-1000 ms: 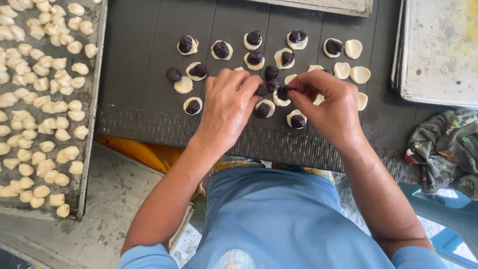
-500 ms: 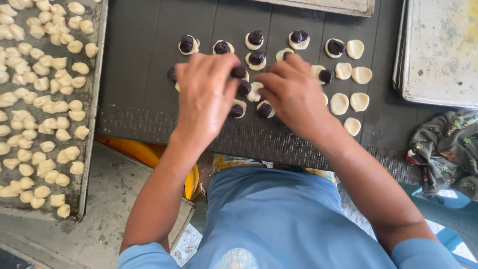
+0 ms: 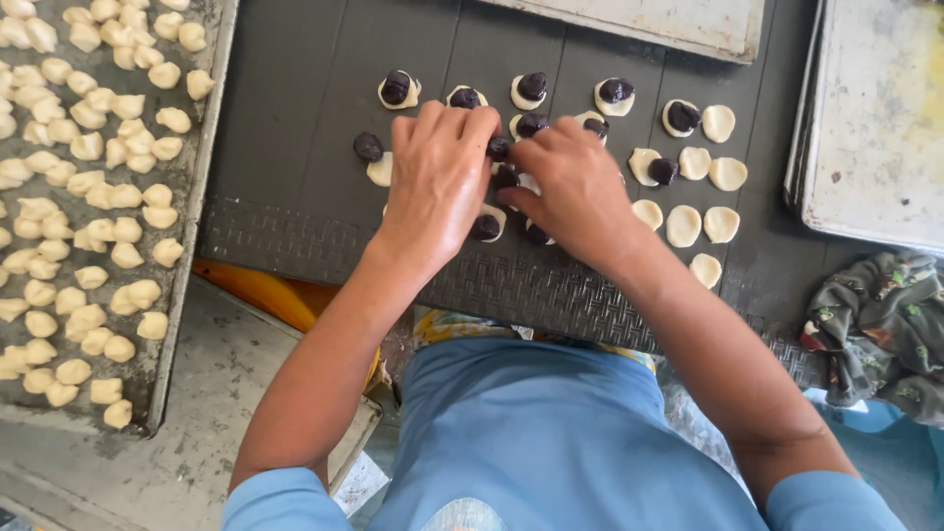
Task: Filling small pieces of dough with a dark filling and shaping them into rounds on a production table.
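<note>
On a dark ribbed board [image 3: 295, 118] lie several small flat dough rounds, some topped with a dark filling ball [image 3: 394, 87] and some plain [image 3: 721, 223]. My left hand [image 3: 438, 177] rests palm down over the rounds in the middle, fingertips near a filling ball [image 3: 500, 147]. My right hand [image 3: 575, 182] sits beside it, fingers curled and pinching at dark filling balls between the two hands. What lies under both palms is hidden. One loose filling ball [image 3: 368, 147] sits at the left of the group.
A metal tray [image 3: 202, 167] at the left holds several shaped pale dough pieces. Stacked empty trays [image 3: 875, 128] stand at the right, another tray [image 3: 669, 25] at the back. A patterned cloth [image 3: 875, 324] lies at the right front.
Both hands moved away from me, up the board, from the lower rounds to the middle of the group. More rounds at the right now show plain.
</note>
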